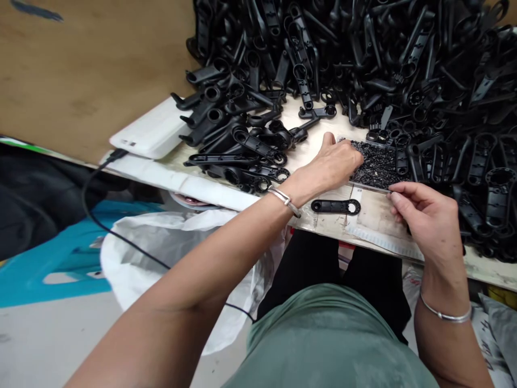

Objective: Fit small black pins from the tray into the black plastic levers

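1. Left hand (pixel 336 163) curls over the left side of a shallow tray (pixel 369 188) of small black pieces (pixel 375 161); whether its hidden fingertips grip any, I cannot tell.
2. Right hand (pixel 430 215) has thumb and forefinger close together by the tray's near edge; a pinched piece cannot be made out.
3. Nearer, a black lever (pixel 330 207) lies flat on the counter (pixel 309 149).
4. Black parts (pixel 254 144) are heaped left, far and right.
5. Farther left sits a white box (pixel 155 129) with a cable (pixel 94 213).
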{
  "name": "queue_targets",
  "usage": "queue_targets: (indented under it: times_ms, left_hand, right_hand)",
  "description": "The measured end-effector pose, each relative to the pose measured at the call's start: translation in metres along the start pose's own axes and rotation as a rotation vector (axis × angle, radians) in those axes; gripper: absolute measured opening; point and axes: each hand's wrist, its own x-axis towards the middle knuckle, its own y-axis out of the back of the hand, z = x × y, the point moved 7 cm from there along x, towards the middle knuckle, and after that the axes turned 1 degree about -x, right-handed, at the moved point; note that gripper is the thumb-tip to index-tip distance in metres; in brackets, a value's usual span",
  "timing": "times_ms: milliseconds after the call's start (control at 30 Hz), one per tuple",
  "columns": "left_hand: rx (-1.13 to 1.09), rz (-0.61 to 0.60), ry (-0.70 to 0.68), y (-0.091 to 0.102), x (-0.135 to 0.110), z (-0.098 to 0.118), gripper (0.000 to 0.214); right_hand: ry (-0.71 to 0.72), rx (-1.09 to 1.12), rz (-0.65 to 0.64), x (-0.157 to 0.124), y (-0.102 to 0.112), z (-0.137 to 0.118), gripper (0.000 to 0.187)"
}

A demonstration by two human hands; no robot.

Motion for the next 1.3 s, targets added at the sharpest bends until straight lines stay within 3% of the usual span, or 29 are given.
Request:
queue_targets:
  times_ms: [200, 367, 600, 800, 933, 1067, 1300]
  left_hand:
    - [-0.223, 0.108, 0.088, 0.017, -0.010, -0.009, 0.015]
    - [-0.570, 0.247, 0.205, 0.027, -0.027, -0.016, 0.009]
    - [-1.087, 0.432, 0.215, 0.020, -0.057, -0.012, 0.008]
    - [-1.315, 0.432, 0.233, 0.013, -0.071, -0.002, 0.009]
    - [-1.333, 0.431, 0.254, 0.011, -0.074, -0.003, 0.009]
    - [-1.145, 0.475, 0.285, 0.014, -0.073, -0.010, 0.006]
    - [-0.674, 0.299, 0.249, 0.011, -0.028, -0.015, 0.011]
  right_hand:
    - [-0.009, 0.097, 0.031, -0.003, 0.002, -0.002, 0.012]
    - [0.022, 0.148, 0.046, -0.002, 0.001, -0.005, 0.012]
    - [-0.031, 0.370, 0.009, -0.004, -0.018, -0.008, 0.012]
    - [-0.069, 0.485, -0.061, -0.010, -0.034, -0.013, 0.014]
    - [-0.099, 0.522, -0.047, -0.011, -0.037, -0.014, 0.013]
    - [-0.106, 0.541, 0.033, -0.010, -0.028, -0.011, 0.015]
    - [-0.085, 0.530, 0.172, -0.013, -0.008, 0.000, 0.012]
